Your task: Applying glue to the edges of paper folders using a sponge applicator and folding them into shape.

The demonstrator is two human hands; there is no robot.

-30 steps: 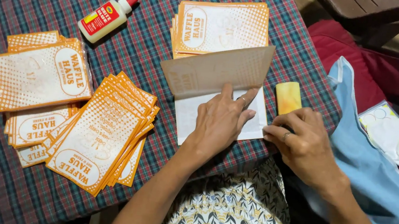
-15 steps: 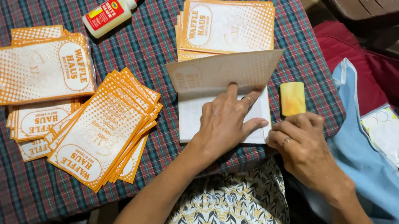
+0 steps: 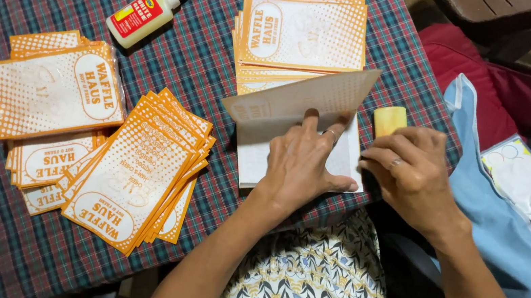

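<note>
Left hand (image 3: 300,167) flat, pinning the half-folded paper bag (image 3: 298,105); right hand (image 3: 409,171), loosely curled and empty, should crease its edge squarely

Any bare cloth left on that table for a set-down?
Free: the tablecloth strip between the glue bottle and the upper stack of bags; also the far-left edge. Crowded: left side, with the wrapped stack and fanned bags; the left hand and right hand occupy the folded sheet.
</note>
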